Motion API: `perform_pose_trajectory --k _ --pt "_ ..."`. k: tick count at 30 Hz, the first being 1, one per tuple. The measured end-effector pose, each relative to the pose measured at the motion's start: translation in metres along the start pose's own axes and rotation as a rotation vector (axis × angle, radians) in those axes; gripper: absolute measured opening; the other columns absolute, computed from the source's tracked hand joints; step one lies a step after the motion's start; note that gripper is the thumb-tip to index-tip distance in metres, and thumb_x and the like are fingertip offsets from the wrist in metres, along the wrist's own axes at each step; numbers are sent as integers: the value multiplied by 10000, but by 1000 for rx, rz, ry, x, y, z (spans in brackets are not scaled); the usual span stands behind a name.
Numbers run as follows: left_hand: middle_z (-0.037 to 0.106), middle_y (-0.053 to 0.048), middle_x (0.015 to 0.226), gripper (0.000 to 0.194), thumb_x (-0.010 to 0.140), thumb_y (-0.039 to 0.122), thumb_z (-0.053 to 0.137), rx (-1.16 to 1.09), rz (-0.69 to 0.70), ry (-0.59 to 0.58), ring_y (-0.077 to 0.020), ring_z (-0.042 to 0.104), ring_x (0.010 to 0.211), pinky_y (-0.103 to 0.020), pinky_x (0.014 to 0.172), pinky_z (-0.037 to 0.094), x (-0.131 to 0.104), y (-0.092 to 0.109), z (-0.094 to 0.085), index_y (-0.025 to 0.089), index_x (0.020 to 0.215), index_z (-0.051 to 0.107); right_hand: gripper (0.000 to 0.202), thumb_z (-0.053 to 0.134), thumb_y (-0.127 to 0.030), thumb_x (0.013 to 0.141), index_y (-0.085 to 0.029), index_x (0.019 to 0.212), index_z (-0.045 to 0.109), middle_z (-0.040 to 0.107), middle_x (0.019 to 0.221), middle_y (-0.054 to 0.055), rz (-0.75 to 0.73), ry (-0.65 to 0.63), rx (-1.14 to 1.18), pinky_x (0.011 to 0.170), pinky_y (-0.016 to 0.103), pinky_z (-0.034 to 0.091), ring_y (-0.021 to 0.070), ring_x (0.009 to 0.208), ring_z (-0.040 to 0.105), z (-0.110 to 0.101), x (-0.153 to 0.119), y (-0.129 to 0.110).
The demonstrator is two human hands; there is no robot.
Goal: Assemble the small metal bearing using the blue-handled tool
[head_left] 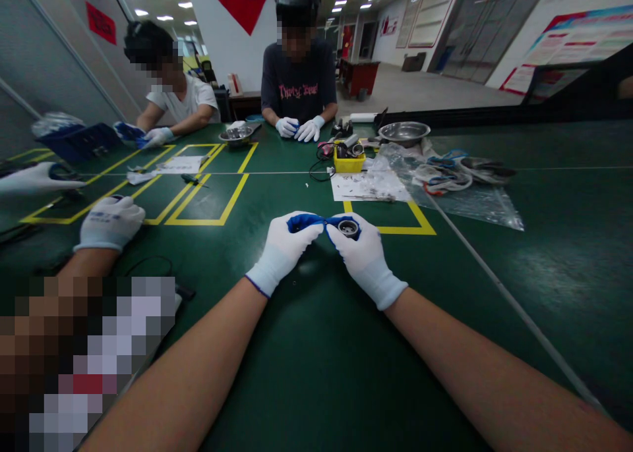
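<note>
My left hand (289,244) and my right hand (360,251), both in white gloves with blue palms, meet above the green table. In my right hand sits a small round part (349,228), dark inside with a grey rim, its open end facing up. The fingers wrap its sides and hide its lower body. My left thumb and forefinger are pinched together close to the right fingertips. Whatever they grip is too small and dark to make out.
Beyond my hands stand a yellow bin (349,164) of small parts, a white paper (363,187) and a metal bowl (404,132). Cords and gloves (445,174) lie on a plastic bag (494,205). A co-worker's gloved hand (113,221) is at left; two people sit opposite.
</note>
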State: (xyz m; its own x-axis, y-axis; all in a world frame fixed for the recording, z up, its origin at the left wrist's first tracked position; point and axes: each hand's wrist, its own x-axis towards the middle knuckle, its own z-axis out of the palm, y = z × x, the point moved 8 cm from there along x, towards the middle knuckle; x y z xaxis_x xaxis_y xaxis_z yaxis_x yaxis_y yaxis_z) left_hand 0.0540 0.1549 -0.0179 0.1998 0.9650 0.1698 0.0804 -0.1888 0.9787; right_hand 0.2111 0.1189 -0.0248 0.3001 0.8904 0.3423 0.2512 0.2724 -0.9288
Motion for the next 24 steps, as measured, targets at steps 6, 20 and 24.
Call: perform_pose_trajectory --k 6,20,24 --pt "793 -77 835 253 701 317 809 -9 -15 -12 -215 709 780 -351 739 581 1 0 1 137 879 809 170 689 -379 754 -217 801 685 747 799 53 -11 3 -5 801 419 569 251 802 700 0 0 0" --pt "794 -77 845 277 708 338 812 -26 -5 -20 -209 706 781 -359 758 583 0 0 -1 133 895 815 152 687 -350 759 -220 837 701 761 846 57 -51 -48 14 840 441 577 261 848 710 0 0 -4" --pt "803 -82 883 266 717 328 809 -22 22 -7 -222 726 829 -387 827 595 -3 8 -2 136 902 812 143 667 -339 765 -225 851 685 755 863 62 -71 -57 7 846 448 574 266 864 709 0 -1 -7"
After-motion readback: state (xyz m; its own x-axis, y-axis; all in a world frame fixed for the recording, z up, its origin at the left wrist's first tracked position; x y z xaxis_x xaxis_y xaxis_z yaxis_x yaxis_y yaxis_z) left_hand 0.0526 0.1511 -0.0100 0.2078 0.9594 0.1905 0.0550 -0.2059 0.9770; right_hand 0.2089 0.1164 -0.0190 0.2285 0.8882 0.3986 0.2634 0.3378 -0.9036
